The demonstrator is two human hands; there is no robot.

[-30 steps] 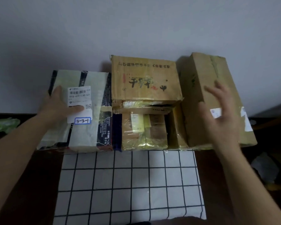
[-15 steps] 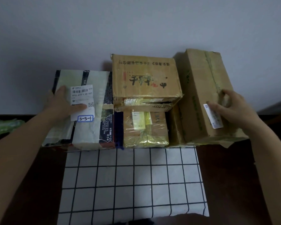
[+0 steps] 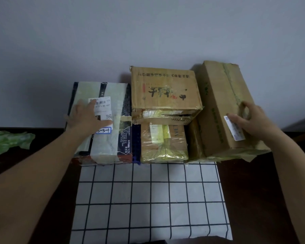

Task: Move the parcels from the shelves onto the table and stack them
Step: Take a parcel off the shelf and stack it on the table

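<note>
Head view: both forearms run out of frame at the bottom corners. A green plastic bag (image 3: 7, 141) is cut off at the left edge, and the print on the parcels is mostly too small to read. The parcels stand in a row at the back of the dark counter (image 3: 253, 191), against the wall and at the far edge of a grid-patterned cloth (image 3: 148, 199).

The dark parcel (image 3: 113, 138) on the left is banded with pale tape and tagged "3-3-1". In the middle, a printed brown carton (image 3: 165, 90) sits on a small taped box (image 3: 164, 143). On the right, a long brown carton (image 3: 218, 106) lies tilted.

The left grip (image 3: 85, 117) lies flat with straight fingers on the dark parcel's label. The right grip (image 3: 248, 120) rests on the long carton with its thumb across the label and bent fingers on the tape, clasping nothing.
</note>
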